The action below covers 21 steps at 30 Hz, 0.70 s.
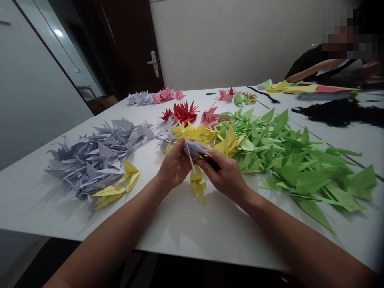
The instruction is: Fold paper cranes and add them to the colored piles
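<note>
A pale lilac folded paper crane (pixel 196 149) is held up over the near middle of the table. My left hand (pixel 175 166) is closed on it, with thumb and fingers at its left side. Closed at the crane's right side, my right hand (pixel 226 174) has a small black object (pixel 213 163) between thumb and fingers; its kind is mostly hidden. Yellow paper cranes (pixel 195 134) lie right behind both hands, and one yellow crane (pixel 198 188) rests on the table below them.
Lilac cranes (pixel 99 160) form a heap on the left, with yellow ones (pixel 117 190) at its front edge. Green cranes (pixel 288 156) spread across the right. Red cranes (pixel 183 113) sit farther back. Black strands (pixel 339 112) lie far right, near another person's arm (pixel 315 71).
</note>
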{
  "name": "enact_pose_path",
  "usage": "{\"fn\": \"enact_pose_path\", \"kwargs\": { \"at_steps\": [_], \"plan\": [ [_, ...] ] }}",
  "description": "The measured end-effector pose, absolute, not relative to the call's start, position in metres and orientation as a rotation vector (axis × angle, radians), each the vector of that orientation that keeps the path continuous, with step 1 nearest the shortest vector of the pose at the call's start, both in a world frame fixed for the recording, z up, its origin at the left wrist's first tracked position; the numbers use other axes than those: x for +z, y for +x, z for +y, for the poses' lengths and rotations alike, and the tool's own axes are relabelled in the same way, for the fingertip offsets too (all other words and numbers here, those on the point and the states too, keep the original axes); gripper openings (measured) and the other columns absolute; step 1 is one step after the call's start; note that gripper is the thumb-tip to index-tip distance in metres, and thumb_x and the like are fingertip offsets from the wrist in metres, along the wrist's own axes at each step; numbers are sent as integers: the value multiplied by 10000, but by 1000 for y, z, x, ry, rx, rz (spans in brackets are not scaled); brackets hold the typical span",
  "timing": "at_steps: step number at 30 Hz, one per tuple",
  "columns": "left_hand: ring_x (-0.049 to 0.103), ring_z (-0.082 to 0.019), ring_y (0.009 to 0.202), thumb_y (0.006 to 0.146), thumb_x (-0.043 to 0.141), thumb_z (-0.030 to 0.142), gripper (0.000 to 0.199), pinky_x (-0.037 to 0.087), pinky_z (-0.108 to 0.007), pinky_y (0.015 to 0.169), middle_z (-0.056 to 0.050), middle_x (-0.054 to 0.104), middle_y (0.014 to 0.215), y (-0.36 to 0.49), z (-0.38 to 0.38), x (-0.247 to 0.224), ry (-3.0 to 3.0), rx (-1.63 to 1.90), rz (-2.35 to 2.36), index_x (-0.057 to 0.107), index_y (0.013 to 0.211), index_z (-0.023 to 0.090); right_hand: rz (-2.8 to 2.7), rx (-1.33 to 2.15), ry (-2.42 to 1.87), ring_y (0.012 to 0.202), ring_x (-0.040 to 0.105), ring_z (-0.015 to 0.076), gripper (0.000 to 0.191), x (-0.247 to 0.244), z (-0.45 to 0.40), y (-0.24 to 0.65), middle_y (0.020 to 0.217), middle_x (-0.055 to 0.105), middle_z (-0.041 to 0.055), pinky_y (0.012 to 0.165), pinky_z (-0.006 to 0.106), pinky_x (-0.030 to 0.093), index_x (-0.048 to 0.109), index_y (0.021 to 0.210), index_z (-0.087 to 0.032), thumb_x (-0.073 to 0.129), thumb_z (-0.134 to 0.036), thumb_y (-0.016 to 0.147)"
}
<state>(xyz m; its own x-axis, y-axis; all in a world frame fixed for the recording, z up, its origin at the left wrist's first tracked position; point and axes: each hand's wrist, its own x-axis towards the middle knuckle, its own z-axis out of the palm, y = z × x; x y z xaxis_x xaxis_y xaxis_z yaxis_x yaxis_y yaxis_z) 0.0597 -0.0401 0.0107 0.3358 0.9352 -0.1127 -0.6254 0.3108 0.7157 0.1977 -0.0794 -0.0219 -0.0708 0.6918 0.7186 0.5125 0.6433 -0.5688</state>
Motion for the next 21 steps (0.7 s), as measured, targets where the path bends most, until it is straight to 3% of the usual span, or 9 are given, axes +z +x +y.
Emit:
{"fn": "enact_pose_path", "kwargs": {
  "at_steps": [6, 13, 21],
  "plan": [
    [639, -110, 669, 807, 617, 262, 107, 507, -224, 646, 1, 682, 743, 58, -40, 3, 796, 1059, 638, 640, 848, 167, -1781, 237, -994, 726, 659, 161, 185, -25, -79, 197, 916, 723, 32, 682, 277, 513, 649, 1023, -211, 569, -244, 860],
    [625, -114, 659, 845, 592, 358, 178, 500, -231, 631, -3, 671, 766, 57, -39, 2, 788, 1003, 652, 642, 909, 200, -1765, 239, -1030, 767, 669, 181, 202, -25, -77, 199, 915, 724, 41, 704, 301, 521, 660, 1031, -210, 569, -267, 860],
    [620, -105, 692, 741, 713, 430, 297, 509, -223, 678, -8, 668, 766, 59, -38, -2, 1026, 1017, 556, 657, 850, 159, -1687, 248, -1043, 755, 683, 192, 222, -23, -74, 204, 888, 730, 69, 688, 314, 532, 668, 1024, -168, 590, -283, 851]
  ]
}}
